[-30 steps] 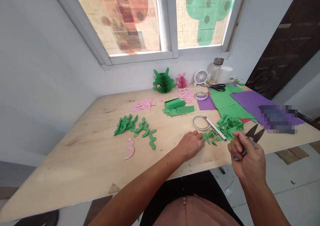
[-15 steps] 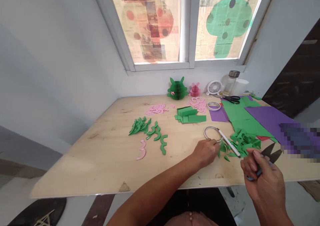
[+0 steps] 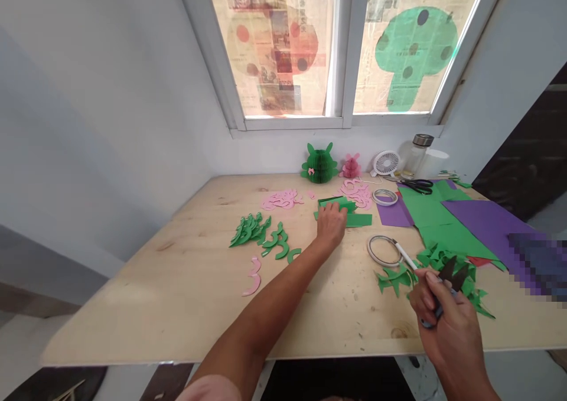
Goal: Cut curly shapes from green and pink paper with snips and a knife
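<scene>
My left hand (image 3: 331, 224) reaches onto a stack of green paper strips (image 3: 359, 219), fingers bent and slightly apart, fingertips touching the strips; no strip is lifted. At the right, my right hand (image 3: 445, 321) is closed around scissors (image 3: 436, 317) whose handle is blue-grey. Their dark blades point away from me and stand apart, over green paper scraps (image 3: 443, 256). A white pen (image 3: 404, 253) lies by a roll of tape (image 3: 383, 251) between my hands. Scalloped green cut-outs (image 3: 248, 230) and a pink wavy cut-out (image 3: 253, 277) lie left of my left arm.
Pink cut-outs (image 3: 281, 199) lie farther back. Behind them stand a green paper figure (image 3: 319, 163), a pink one (image 3: 351, 167), a small fan (image 3: 386, 163) and a glass bottle (image 3: 416, 157). Black scissors (image 3: 417, 186), green sheets (image 3: 436, 215) and purple paper (image 3: 478, 212) are at right.
My left hand has moved from the scraps beside the pen, away and left, onto the green strips. The scissors in my right hand have shifted slightly left.
</scene>
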